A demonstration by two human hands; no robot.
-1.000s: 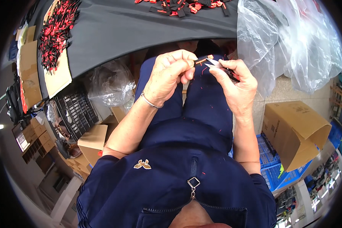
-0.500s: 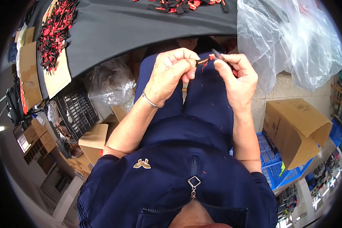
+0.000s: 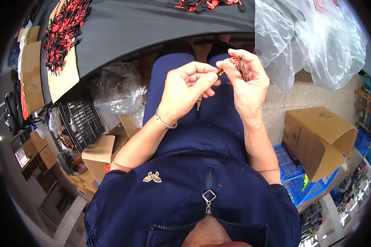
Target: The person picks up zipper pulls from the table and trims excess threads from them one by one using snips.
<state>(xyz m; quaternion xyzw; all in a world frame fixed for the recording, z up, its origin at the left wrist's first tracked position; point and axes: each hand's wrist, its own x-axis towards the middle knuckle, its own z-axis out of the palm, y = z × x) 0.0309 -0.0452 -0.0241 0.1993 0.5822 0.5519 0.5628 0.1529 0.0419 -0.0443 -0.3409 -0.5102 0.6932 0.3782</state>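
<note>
Pinching together at the fingertips, the left hand (image 3: 183,92) has its grip clamped on a small black-and-red fabric tab (image 3: 221,73), partly hidden between the two hands! Right beside it, the right hand (image 3: 251,90) touches in with its thumb, grip closed around dark thread snips (image 3: 243,71). Navy trousers (image 3: 212,111) lie below. Beyond, the black-covered bench (image 3: 152,24) carries a big red-and-black heap (image 3: 64,37) at left and a smaller pile (image 3: 210,4) farther out. Clear plastic bags (image 3: 313,45) hang at right, above a cardboard box (image 3: 313,136).
</note>
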